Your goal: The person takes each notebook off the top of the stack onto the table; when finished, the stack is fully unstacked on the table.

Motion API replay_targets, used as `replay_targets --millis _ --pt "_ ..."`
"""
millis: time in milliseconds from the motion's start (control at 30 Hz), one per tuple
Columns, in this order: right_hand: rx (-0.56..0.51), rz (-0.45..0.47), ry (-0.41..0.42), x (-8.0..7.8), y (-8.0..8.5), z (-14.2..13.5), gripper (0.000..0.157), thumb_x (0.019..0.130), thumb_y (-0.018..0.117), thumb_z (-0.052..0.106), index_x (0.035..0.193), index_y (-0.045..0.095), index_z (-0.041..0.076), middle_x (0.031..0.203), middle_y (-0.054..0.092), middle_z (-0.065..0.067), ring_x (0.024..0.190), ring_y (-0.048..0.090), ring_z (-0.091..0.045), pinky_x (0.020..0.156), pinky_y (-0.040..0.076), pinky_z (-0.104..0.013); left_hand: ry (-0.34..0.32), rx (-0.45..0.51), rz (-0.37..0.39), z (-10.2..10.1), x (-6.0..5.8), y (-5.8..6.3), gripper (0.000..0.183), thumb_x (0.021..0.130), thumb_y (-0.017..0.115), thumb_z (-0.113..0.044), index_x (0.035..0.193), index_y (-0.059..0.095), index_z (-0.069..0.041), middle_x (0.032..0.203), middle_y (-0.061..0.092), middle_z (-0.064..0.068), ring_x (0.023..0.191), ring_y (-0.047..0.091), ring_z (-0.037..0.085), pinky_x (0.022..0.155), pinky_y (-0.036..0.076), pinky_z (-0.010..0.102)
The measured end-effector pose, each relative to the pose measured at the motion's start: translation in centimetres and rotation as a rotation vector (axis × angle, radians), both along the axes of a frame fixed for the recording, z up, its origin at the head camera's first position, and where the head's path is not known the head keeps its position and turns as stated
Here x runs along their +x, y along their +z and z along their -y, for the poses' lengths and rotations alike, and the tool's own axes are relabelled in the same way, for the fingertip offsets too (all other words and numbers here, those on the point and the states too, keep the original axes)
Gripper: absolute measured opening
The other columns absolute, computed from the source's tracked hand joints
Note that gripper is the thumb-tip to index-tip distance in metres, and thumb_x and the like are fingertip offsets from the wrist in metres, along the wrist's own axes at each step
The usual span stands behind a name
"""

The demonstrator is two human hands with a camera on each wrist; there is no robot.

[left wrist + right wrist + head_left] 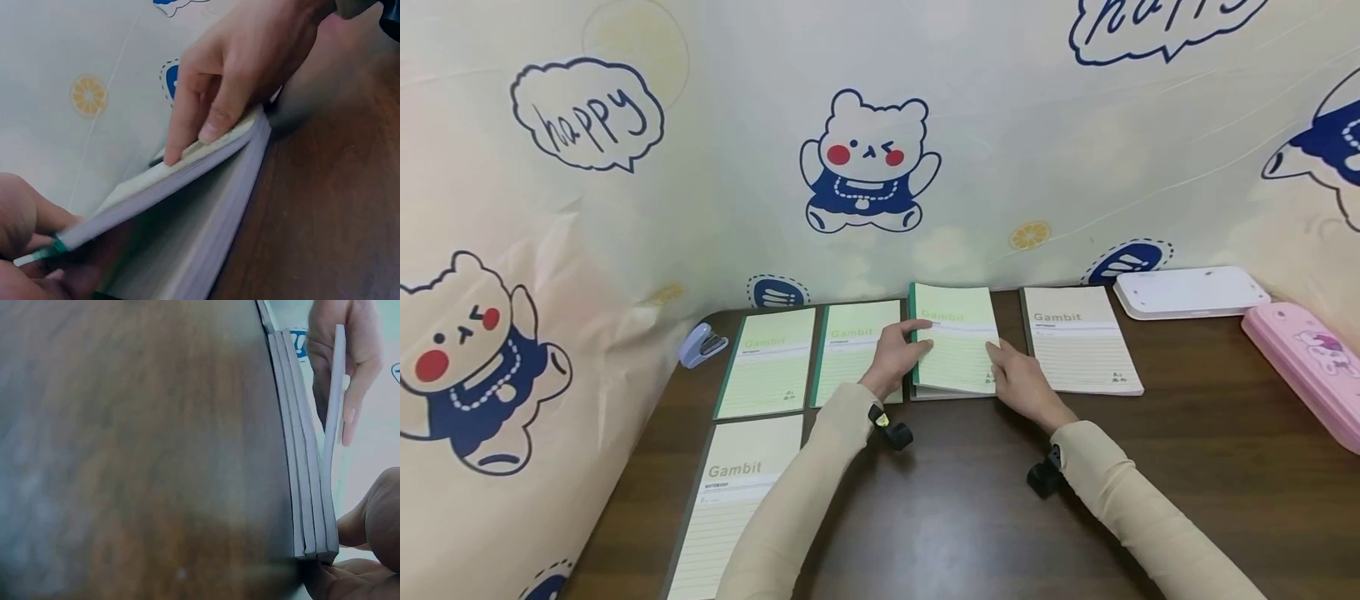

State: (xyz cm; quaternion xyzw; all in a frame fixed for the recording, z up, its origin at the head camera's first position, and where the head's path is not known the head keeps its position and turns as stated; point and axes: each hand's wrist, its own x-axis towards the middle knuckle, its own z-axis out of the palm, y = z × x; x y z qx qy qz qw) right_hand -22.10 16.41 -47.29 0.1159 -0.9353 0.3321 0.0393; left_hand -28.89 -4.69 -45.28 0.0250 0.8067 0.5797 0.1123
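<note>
My left hand [895,354] pinches the green spine edge of a pale green Gambit notebook [957,358] between thumb and fingers. This notebook tops a short stack [303,462]; its spine side is raised at a slant, leaving a wedge-shaped gap above the notebooks below, as the left wrist view shows. At the notebook's lower right edge, my right hand [1022,383] grips with the thumb over the cover and fingers at the side. The right wrist view has the right hand [369,550] at the stack's corner and several page edges lined up.
Left of the stack lie two green notebooks [767,367], with a cream one [730,517] nearer the front. On the right are another cream notebook [1078,350], a white case [1191,293] and a pink case [1307,367]. A lilac stapler [702,345] sits at the left edge. Patterned cloth [722,208] hangs behind.
</note>
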Motion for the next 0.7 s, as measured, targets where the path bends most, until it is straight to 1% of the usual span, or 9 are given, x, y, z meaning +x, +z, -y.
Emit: replay_targets --millis 100,167,200,267,400,433,533,600,700 --pt "-0.019 0.024 -0.006 -0.2 0.2 0.2 0.045 0.099 0.043 0.002 0.143 0.039 -0.007 0.147 0.031 -0.038 0.133 0.037 -0.051 0.104 0.037 -0.061 0.015 0.02 -0.032 0.4 0.3 0.1 0.032 0.094 0.062 -0.012 0.125 0.065 -0.02 0.141 0.05 0.01 0.115 0.053 0.019 0.098 0.046 0.037" --pt "-0.014 0.03 -0.006 -0.2 0.3 0.3 0.045 0.099 0.043 0.003 0.143 0.039 -0.007 0.147 0.03 -0.038 0.133 0.038 -0.051 0.104 0.037 -0.061 0.036 0.028 -0.056 0.9 0.4 0.3 0.032 0.094 0.061 -0.013 0.125 0.065 -0.021 0.146 0.047 0.005 0.135 0.042 0.021 0.104 0.044 0.039" --pt "-0.007 0.027 -0.005 -0.3 0.3 0.4 0.045 0.099 0.043 0.002 0.143 0.04 -0.007 0.147 0.031 -0.038 0.132 0.039 -0.051 0.104 0.038 -0.061 0.041 0.036 -0.068 1.4 0.5 0.4 0.033 0.095 0.061 -0.013 0.126 0.064 -0.021 0.147 0.046 0.005 0.128 0.049 0.021 0.098 0.048 0.037" --pt "-0.003 0.024 -0.004 -0.2 0.4 0.5 0.044 0.099 0.043 0.002 0.142 0.04 -0.008 0.147 0.031 -0.038 0.128 0.044 -0.05 0.1 0.042 -0.059 0.059 0.049 -0.085 2.7 0.7 0.8 0.033 0.095 0.061 -0.012 0.126 0.064 -0.022 0.147 0.046 0.004 0.126 0.049 0.021 0.087 0.05 0.035" --pt "0.022 0.007 -0.011 0.1 0.6 0.4 0.043 0.098 0.044 -0.001 0.139 0.042 -0.011 0.146 0.033 -0.038 0.122 0.049 -0.05 0.094 0.048 -0.056 0.095 0.057 -0.12 6.1 2.4 2.1 0.034 0.093 0.062 -0.01 0.125 0.064 -0.019 0.145 0.049 0.003 0.126 0.05 0.021 0.092 0.051 0.035" --pt "0.023 0.007 -0.015 0.2 0.6 0.4 0.043 0.098 0.044 -0.001 0.139 0.043 -0.011 0.146 0.034 -0.038 0.122 0.05 -0.05 0.093 0.048 -0.056 0.105 0.058 -0.128 7.1 3.1 2.5 0.034 0.092 0.063 -0.008 0.125 0.065 -0.018 0.144 0.051 0.002 0.14 0.037 0.022 0.103 0.045 0.039" --pt "0.029 -0.003 -0.016 0.2 0.6 0.4 0.042 0.097 0.045 -0.001 0.138 0.044 -0.011 0.145 0.035 -0.038 0.124 0.048 -0.05 0.095 0.046 -0.058 0.113 0.062 -0.129 10.0 6.3 3.2 0.036 0.091 0.063 -0.003 0.125 0.065 -0.013 0.142 0.054 0.004 0.143 0.034 0.021 0.113 0.035 0.041" --pt "0.03 -0.009 -0.01 0.2 0.6 0.3 0.042 0.097 0.045 -0.001 0.138 0.044 -0.011 0.144 0.035 -0.038 0.123 0.048 -0.051 0.095 0.045 -0.059 0.109 0.065 -0.105 11.8 8.9 3.3 0.038 0.091 0.063 -0.002 0.127 0.063 -0.013 0.143 0.053 0.004 0.142 0.035 0.023 0.11 0.039 0.042" --pt "0.037 -0.014 -0.003 0.1 0.4 0.2 0.042 0.097 0.045 -0.001 0.138 0.044 -0.011 0.144 0.035 -0.039 0.123 0.049 -0.05 0.093 0.047 -0.057 0.137 0.063 -0.021 13.9 13.2 3.1 0.04 0.09 0.062 0.0 0.128 0.063 -0.014 0.144 0.051 0.004 0.141 0.037 0.026 0.104 0.045 0.04"
